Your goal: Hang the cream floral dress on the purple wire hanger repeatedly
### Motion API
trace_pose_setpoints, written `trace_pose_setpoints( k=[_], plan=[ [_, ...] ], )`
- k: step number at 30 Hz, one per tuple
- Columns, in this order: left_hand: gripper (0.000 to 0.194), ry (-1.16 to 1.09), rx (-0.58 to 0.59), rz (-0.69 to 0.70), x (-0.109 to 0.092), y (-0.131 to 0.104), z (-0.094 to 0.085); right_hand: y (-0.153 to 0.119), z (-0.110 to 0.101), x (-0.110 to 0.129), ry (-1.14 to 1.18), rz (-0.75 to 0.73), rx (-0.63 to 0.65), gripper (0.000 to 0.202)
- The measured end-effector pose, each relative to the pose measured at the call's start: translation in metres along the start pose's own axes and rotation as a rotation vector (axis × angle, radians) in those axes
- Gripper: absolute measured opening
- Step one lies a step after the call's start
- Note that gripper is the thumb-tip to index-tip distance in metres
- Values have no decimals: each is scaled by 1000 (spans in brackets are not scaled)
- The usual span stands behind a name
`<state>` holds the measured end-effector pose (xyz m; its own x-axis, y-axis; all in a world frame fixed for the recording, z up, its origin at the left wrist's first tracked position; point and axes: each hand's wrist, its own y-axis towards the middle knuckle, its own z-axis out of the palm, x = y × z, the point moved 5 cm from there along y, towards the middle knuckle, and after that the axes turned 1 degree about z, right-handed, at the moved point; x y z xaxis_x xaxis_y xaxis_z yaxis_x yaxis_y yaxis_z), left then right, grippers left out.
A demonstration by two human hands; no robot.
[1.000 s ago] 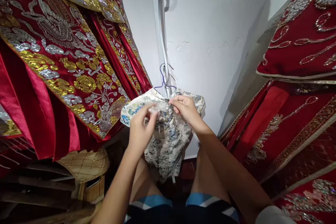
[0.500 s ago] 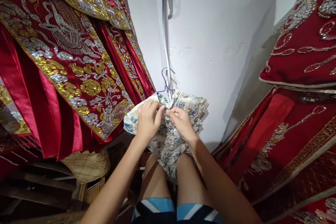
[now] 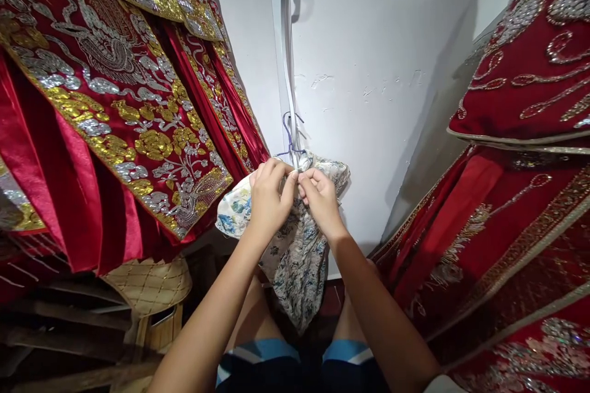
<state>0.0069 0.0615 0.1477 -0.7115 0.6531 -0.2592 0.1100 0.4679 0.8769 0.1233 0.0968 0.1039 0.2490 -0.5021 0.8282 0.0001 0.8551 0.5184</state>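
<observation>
A cream garment with a blue and grey flower print hangs in front of me on a purple hanger. Its crinkled lower part tapers to a point between my knees. At its neckline, my left hand pinches the cloth between thumb and fingers. My right hand pinches the neckline close beside it, the fingertips of both nearly touching. Whatever small part of the neckline lies between the fingertips is hidden.
Red costumes with gold and silver embroidery hang close on the left. Beaded red garments hang on the right. A pale wall stands behind the hanger. A quilted gold piece on wood sits low left.
My hands have risen slightly and shifted a little to the right, still pinching the neckline. My knees have spread apart, and the garment's lower part now hangs between them.
</observation>
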Motion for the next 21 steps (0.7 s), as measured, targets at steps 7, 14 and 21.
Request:
trace_pose_setpoints(
  k=[7, 14, 21],
  plan=[
    [17, -139, -115, -33, 1, 0, -2, 7, -1, -23, -142, 45, 111, 21],
    [6, -540, -525, -478, 69, -15, -46, -24, -25, -61, -266, 118, 11, 24],
    [17, -960, -714, -975, 139, -98, -47, -84, -27, -51, -132, 153, -55, 23]
  ],
)
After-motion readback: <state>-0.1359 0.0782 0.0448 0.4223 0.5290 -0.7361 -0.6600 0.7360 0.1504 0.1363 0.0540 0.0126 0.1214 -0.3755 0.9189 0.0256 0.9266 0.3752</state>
